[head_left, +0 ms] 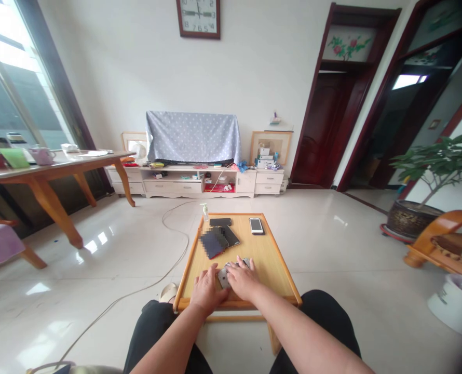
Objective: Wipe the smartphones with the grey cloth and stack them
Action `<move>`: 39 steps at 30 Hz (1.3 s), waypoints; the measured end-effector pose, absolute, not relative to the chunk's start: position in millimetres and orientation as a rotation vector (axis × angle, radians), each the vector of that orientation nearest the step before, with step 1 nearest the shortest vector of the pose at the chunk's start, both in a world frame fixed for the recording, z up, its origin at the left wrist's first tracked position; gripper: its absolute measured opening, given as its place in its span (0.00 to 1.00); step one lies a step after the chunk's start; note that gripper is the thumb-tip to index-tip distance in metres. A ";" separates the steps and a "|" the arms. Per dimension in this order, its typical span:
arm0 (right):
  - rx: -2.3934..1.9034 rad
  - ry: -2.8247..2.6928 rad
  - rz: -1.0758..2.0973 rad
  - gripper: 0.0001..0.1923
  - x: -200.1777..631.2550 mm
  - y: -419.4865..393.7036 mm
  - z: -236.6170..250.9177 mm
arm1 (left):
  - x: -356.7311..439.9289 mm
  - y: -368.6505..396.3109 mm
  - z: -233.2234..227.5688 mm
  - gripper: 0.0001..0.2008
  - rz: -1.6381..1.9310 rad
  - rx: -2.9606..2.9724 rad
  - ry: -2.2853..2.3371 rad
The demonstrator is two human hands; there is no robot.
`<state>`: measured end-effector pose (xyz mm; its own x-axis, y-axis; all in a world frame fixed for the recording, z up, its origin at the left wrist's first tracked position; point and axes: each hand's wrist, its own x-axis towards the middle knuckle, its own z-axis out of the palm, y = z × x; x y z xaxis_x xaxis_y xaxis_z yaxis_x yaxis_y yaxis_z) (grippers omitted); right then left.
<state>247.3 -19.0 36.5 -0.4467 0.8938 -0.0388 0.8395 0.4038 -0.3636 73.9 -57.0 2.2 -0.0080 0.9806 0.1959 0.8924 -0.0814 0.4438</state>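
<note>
Both hands sit low on the small wooden table in front of our knees. Our left hand lies palm down on the tabletop, fingers loosely together, fingertips touching the left edge of a silver phone. Our right hand covers the right part of that phone, fingers curled over it; we cannot tell whether it actually grips the phone or just rests on top. The silver phone lies flat near the table's near edge, between the two hands, mostly hidden by them.

Further up the table we see a fanned stack of dark phones, one of them blurred out, overlapping each other left of centre. A black phone lies flat at the far edge, and a white phone lies just beside it to the right, apart from the stack. A small bottle stands on the floor, just off the table's far left corner. A white cable runs across the tile floor left of the table.

Farther back: a TV cabinet with a spotted cloth draped over what stands on it, a wall clock above, a long wooden table at left, a potted plant at right.
</note>
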 end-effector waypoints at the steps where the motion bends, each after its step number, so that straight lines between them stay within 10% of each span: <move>1: -1.605 -2.462 0.513 0.26 254.2 -14.1 37.3 | 73.5 -56.7 1.8 0.38 0.677 2.075 1.989; 39: -1.459 -2.482 0.490 0.27 245.7 -77.7 29.4 | 69.8 -60.9 8.8 0.37 0.664 2.069 1.918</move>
<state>245.7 -77.7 29.4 -0.4827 0.8756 0.0206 0.8022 0.4514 -0.3909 69.8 -60.9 8.8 0.0338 0.9861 0.1628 0.8757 -0.1078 0.4707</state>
